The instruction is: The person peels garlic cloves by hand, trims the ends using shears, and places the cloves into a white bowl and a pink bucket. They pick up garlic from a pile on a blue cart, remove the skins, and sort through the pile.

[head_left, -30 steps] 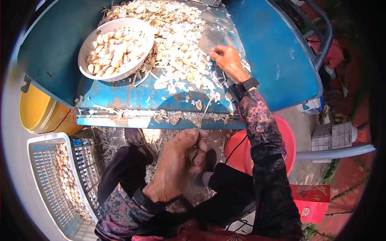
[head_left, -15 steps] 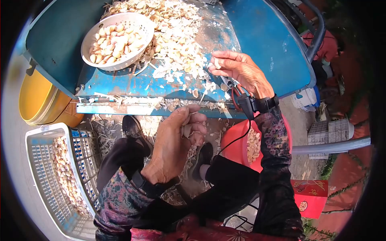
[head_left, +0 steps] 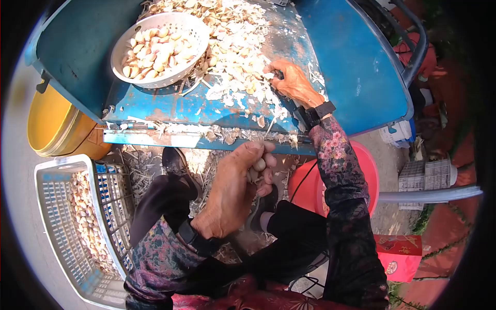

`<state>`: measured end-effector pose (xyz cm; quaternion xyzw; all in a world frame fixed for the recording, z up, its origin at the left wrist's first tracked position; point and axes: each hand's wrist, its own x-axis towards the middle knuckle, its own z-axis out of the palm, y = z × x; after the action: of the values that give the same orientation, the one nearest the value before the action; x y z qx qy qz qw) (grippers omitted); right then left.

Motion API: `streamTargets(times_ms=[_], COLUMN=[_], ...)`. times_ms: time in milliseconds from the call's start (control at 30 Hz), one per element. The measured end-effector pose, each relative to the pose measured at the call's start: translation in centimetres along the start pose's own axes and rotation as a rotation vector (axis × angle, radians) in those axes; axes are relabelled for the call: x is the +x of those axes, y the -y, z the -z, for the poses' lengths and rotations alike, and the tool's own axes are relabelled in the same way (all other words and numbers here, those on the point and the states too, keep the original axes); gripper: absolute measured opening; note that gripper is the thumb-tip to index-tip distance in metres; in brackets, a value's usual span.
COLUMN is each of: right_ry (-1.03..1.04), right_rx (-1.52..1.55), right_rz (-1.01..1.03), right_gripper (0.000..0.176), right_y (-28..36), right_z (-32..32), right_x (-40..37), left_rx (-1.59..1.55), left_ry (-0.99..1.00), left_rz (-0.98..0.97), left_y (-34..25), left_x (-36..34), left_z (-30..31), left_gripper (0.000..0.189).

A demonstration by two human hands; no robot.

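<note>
My left hand [head_left: 232,188] is curled above my knees, in front of the blue cart's edge, with pale garlic cloves [head_left: 258,166] held between palm and fingers. Over the blue cart bed [head_left: 170,109], my right hand [head_left: 294,85] reaches with bent fingers to the right side of a pile of cloves and peelings [head_left: 237,57]. Its fingertips are partly hidden, so what they hold cannot be made out. At the pile's left stands a white perforated bowl [head_left: 178,77] full of cloves.
A grey-white crate [head_left: 95,206] with cloves stands at lower left, below a yellow bucket [head_left: 49,124]. Right of my legs are a red basin [head_left: 367,170], a metal bar [head_left: 429,195] and a red box [head_left: 403,245]. Peelings litter the ground.
My right hand has moved from above the cart's front area up to the pile, turning palm down. My left hand has shifted slightly right, and cloves now show in it. The view has shifted slightly.
</note>
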<state>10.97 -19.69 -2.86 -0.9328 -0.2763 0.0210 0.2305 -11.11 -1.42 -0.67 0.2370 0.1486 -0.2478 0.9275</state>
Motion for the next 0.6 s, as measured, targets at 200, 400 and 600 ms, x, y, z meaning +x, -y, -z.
streamTargets(times_ms=[200,400,600], right_ry=[-0.220,-0.323,-0.058], right_rx=[0.203,0.132,-0.283], right_rz=[-0.248,-0.285,0.045], right_gripper=[0.023,0.021,0.021], right_y=[-2.2,-1.6,-1.0], right_z=[2.6,3.0,1.2], right_x=[-4.9,-4.7,0.1], left_rx=[0.036,0.061,0.082], left_ry=[-0.007,0.000,-0.016], left_rz=[0.006,-0.006,0.037], left_y=[-0.3,0.3,0.7], left_x=[-0.7,-0.5,0.0], left_z=[-0.1,-0.2,-0.5], left_gripper=[0.026,0.025,0.023])
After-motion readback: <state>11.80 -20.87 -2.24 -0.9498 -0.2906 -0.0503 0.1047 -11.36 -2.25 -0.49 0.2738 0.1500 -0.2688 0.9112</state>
